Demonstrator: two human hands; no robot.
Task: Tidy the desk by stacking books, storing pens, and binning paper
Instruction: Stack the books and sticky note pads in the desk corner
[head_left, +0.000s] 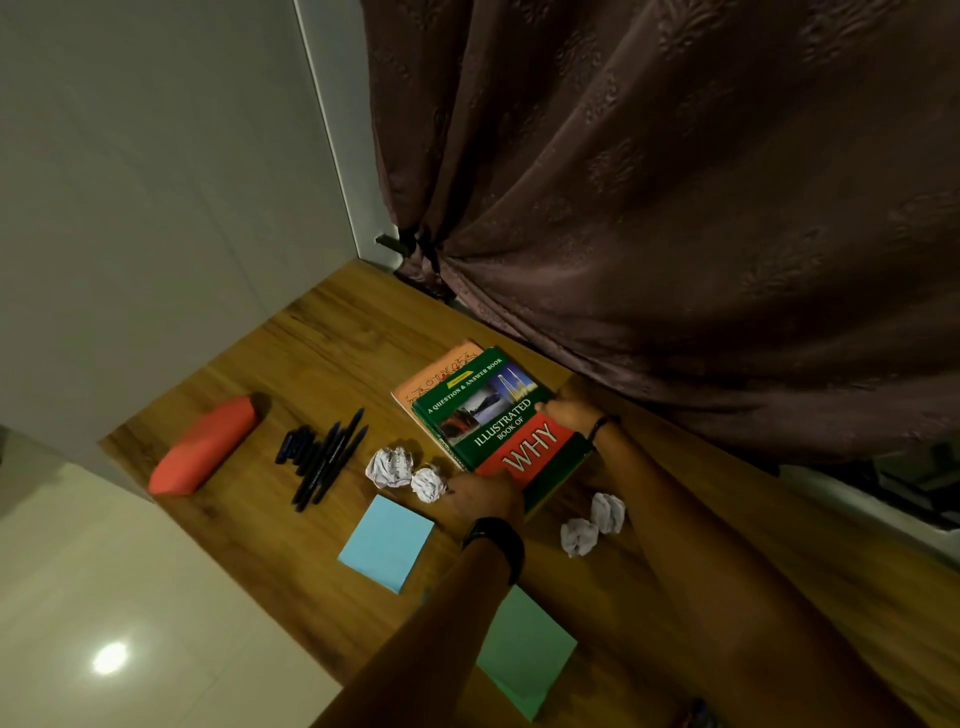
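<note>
Nearest the camera a green paper sheet lies flat on the wooden desk, partly under the left forearm; just beyond it sits a blue sheet, and to the right two crumpled paper balls rest close together. The left hand clasps the near corner of the green book, fingers curled around its edge; two more paper wads lie just beside that hand. The right hand grips the book's right edge, thumb on the cover; how far its fingers reach underneath is hidden. The green book rests on an orange book, but skewed, so the orange one shows along the far and left sides. The step in hand looks like squaring the stack; it is best done by sliding the top book with both hands, keeping it flat, until edges and spines line up, without nudging the wads off the desk. Farther left a cluster of dark pens lies loose; well beyond them the red pencil case waits, apparently closed. No bin is in view.
</note>
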